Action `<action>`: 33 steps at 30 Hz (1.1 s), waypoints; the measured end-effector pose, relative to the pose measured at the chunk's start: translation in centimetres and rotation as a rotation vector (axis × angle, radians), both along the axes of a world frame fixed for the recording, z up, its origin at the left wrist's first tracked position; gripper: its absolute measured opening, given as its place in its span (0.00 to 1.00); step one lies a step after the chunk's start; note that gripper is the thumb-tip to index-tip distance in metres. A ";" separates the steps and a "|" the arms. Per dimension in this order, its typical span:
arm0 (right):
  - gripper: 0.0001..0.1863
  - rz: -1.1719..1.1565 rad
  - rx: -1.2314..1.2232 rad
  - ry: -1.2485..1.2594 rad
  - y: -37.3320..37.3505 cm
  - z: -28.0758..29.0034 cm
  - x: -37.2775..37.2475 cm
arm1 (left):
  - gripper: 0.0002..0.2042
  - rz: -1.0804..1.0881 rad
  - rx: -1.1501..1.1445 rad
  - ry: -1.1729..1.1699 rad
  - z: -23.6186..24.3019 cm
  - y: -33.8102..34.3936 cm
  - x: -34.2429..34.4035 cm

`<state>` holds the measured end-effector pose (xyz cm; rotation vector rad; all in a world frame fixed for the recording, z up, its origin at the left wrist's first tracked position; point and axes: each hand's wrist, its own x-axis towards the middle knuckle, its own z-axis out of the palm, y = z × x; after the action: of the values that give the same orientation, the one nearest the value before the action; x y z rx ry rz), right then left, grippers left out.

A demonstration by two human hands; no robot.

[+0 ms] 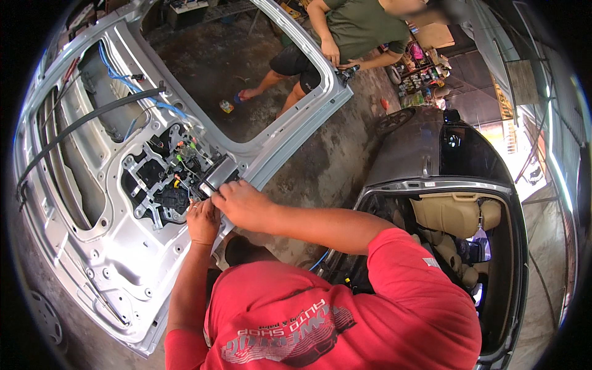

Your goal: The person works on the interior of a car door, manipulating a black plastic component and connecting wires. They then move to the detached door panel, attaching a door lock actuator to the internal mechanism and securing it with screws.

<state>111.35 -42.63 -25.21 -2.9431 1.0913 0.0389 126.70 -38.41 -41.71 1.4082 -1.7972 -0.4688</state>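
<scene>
A silver car door shell (80,246) lies across the left and upper part of the view. Its opening holds a black mechanism (151,176) with metal brackets and small orange, green and yellow pieces. My left hand (203,222) has its fingers bent at the mechanism's lower right edge, around something too small to make out. Just right and above it, my right hand (240,203) has curled fingers on the lower end of a silver rectangular metal piece (222,169); its fingertips are partly hidden. A black strip (86,117) and blue wire (111,65) lie across the door.
Another person (351,31) in a green shirt stands at the door's far end, hands at its frame. A dark car (401,160) with an open doorway and beige seats is at the right. A wheel cover (46,311) lies lower left; shelves (419,77) of items stand behind.
</scene>
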 end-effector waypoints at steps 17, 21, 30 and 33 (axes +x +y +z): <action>0.20 -0.402 0.526 0.206 -2.0 1.6 3.2 | 0.11 0.028 0.026 0.062 -0.4 0.1 -0.1; 0.23 -0.292 0.407 0.270 -1.8 1.0 2.1 | 0.07 0.003 0.038 0.060 0.5 0.3 0.0; 0.27 -0.684 0.673 0.302 -2.8 1.4 4.2 | 0.08 0.007 0.014 0.029 0.3 0.1 0.0; 0.24 -0.488 0.554 0.380 -1.5 2.9 4.0 | 0.10 0.024 -0.020 0.021 0.2 0.5 0.3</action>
<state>115.37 -44.13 -22.26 -2.1694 1.5084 0.7797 126.97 -37.93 -41.56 1.4045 -1.7617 -0.4507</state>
